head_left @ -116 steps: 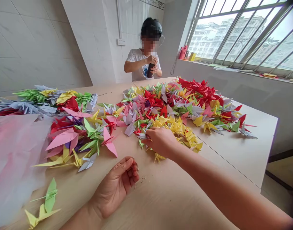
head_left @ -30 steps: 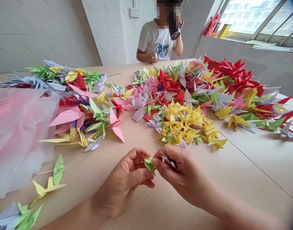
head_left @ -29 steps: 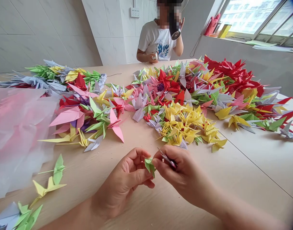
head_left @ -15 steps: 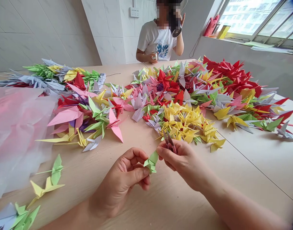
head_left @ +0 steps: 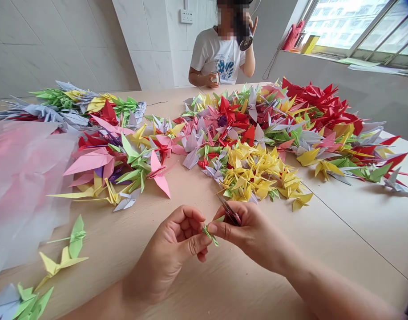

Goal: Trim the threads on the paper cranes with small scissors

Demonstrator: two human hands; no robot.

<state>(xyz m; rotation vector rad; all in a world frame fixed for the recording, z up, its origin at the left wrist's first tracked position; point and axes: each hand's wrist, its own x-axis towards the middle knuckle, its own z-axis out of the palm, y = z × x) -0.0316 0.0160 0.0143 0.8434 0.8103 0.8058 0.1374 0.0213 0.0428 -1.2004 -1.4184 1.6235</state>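
A small green folded-paper crane [head_left: 210, 234] is held between both my hands above the table. My left hand [head_left: 179, 246] pinches its lower part between thumb and fingers, the other fingers curled. My right hand [head_left: 248, 229] presses its thumb and forefinger on the crane's upper right side. Tucked in that same hand is a pair of small scissors [head_left: 231, 212], with dark blades pointing up and left. Part of the crane is hidden behind my fingertips. Just beyond my right hand lies a heap of yellow paper cranes [head_left: 253, 171].
Red cranes [head_left: 324, 104] form a pile at the back right. Mixed cranes [head_left: 113, 155] lie to the left, beside translucent plastic sheeting [head_left: 26, 186]. A yellow crane [head_left: 58, 265] and a green one [head_left: 77, 235] rest nearer. Across the table [head_left: 177, 195] sits a person [head_left: 220, 58].
My right hand has moved slightly left, bringing its thumb onto the green crane. The crane now looks narrower, its upper part squeezed together. The scissors have tilted further left.
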